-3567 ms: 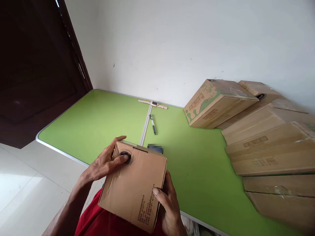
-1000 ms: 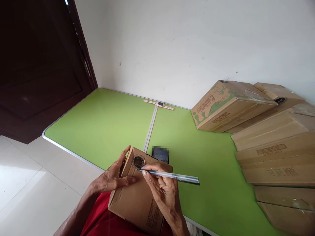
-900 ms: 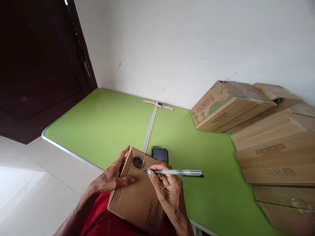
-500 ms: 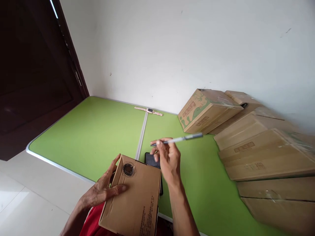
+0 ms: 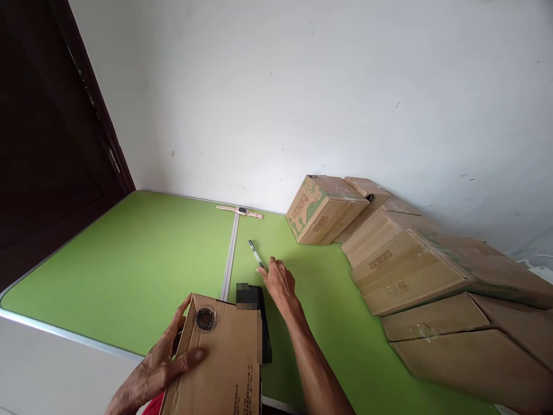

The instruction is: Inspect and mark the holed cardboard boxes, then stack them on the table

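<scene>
My left hand (image 5: 162,366) grips the left side of a brown cardboard box (image 5: 224,369) at the near table edge, thumb on its top. The box has a round black-ringed hole (image 5: 204,318) near its far corner. My right hand (image 5: 280,283) reaches forward over the green table (image 5: 129,259), fingers stretched out. Its fingertips are at the near end of a pen (image 5: 254,252) that lies on the table. A dark phone (image 5: 259,311) lies just beyond the box, beside my right wrist.
A row of cardboard boxes (image 5: 410,271) leans along the right side, the farthest one printed in green (image 5: 322,208). A pink wristwatch (image 5: 241,211) lies at the wall on the table's centre seam. A dark door (image 5: 43,144) stands at the left.
My right hand carried the pen from the box's hole forward and laid it on the table. The left hand kept its hold on the box. The view tilted upward.
</scene>
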`<state>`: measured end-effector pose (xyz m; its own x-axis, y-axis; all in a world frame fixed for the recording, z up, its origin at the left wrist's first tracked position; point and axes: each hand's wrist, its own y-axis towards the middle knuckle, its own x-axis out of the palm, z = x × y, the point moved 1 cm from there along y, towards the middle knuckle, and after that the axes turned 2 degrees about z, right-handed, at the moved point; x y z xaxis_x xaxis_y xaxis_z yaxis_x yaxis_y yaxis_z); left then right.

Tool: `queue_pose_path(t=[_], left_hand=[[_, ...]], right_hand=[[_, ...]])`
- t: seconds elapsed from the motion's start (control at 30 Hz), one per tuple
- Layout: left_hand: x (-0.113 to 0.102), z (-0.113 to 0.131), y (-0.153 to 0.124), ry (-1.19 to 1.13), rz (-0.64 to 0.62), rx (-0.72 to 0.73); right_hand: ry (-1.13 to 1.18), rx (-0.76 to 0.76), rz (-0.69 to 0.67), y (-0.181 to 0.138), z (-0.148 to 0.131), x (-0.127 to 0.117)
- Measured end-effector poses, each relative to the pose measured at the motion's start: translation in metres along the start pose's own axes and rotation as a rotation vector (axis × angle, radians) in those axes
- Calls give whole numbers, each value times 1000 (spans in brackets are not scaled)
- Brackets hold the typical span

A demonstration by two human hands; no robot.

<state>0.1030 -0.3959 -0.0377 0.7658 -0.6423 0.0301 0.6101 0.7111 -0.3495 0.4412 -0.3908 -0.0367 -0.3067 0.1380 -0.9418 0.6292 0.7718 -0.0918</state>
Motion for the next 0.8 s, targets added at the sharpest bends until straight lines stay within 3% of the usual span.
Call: queue_pose_path(t=[0.2,0.3,0.43,0.57,0.8], left_hand=[[-12,-1,-17,3,216,-54],[-25,2,-28,-23,292,-120],[-36,3,-37,-15,322,-102],[-37,-5,-40,-33,315,-129],[-35,0,-43,-82,433,-126]], right_hand=[[7,-32,-18,-101,1,14],[2,36,-23,-132,-9,29],[79,114,-25,-131,-21,37],[243,157,-46,-122,-16,31],[773,159,-131,-147,12,30]])
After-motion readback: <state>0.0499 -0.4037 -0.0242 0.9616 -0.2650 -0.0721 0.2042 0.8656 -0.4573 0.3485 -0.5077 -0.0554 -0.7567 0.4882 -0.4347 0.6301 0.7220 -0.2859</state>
